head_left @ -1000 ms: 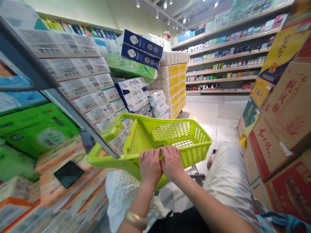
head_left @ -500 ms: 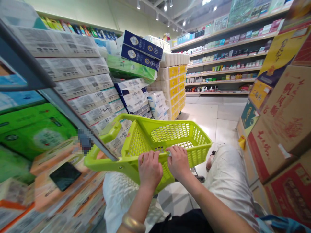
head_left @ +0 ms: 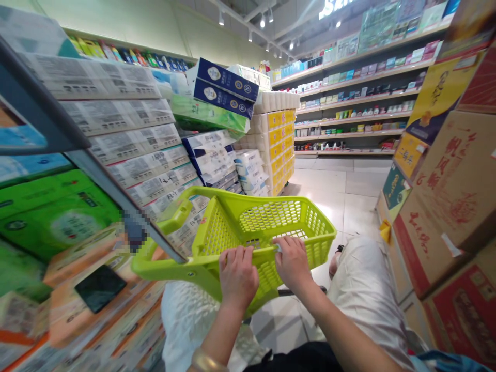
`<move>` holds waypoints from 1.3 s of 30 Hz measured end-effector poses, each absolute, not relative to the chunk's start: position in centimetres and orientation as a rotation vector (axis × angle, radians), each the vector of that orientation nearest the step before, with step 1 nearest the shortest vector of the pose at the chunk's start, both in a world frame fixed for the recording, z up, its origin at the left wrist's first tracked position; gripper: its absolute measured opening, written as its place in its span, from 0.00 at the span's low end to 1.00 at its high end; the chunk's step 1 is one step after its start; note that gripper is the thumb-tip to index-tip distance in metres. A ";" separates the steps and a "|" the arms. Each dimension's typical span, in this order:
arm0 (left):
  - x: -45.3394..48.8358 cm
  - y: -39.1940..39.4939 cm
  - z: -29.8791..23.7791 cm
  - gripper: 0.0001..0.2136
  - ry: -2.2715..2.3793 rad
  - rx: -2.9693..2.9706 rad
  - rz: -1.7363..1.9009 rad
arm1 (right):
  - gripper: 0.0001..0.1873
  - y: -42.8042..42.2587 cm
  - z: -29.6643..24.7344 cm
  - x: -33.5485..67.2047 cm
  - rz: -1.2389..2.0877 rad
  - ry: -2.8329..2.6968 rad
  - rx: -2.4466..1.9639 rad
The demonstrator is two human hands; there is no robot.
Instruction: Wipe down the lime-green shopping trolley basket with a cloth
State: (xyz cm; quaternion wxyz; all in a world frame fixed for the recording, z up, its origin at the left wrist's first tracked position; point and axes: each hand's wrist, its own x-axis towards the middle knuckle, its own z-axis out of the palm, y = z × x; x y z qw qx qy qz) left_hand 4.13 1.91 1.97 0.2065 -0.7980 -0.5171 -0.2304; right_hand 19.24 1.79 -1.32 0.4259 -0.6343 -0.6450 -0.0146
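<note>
Left hand [head_left: 237, 276] and right hand [head_left: 293, 263]: both grips closed over near rim of green basket [head_left: 271, 219], lower centre of frame.

Pixelated patch [head_left: 134, 232] at 9 o'clock of basket [head_left: 271, 219]: content unreadable. Near wall of basket partly covered by left hand [head_left: 237, 274] and right hand [head_left: 293, 263]; palm sides not visible. Basket underside out of sight. Bracelet [head_left: 205, 362] cut by bottom edge, 6 o'clock. Packs [head_left: 58, 330] at 8 o'clock blurred, print illegible. Cartons [head_left: 457, 206] at 3 o'clock cut by right edge. Shelf goods [head_left: 356, 111] at 1 o'clock too small to identify.
</note>
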 end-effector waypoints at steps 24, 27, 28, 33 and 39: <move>3.8 1.8 1.7 0.17 -1.395 -2.227 -0.692 | 0.20 1.4 -1.5 18.4 -0.004 -1.736 -1.435; 3.8 1.8 1.6 0.17 -1.397 -2.217 -0.696 | 0.19 1.5 -1.8 19.6 -0.023 -1.676 -1.490; 3.9 1.8 1.5 0.17 -1.401 -2.213 -0.696 | 0.19 1.5 -1.8 19.5 -0.020 -1.651 -1.501; 4.0 2.1 0.9 0.16 -1.404 -2.212 -0.727 | 0.19 1.7 -1.5 16.7 0.017 -1.652 -1.398; 3.5 2.1 0.8 0.18 -1.391 -2.214 -0.730 | 0.21 1.7 -1.7 17.6 -0.017 -1.726 -1.396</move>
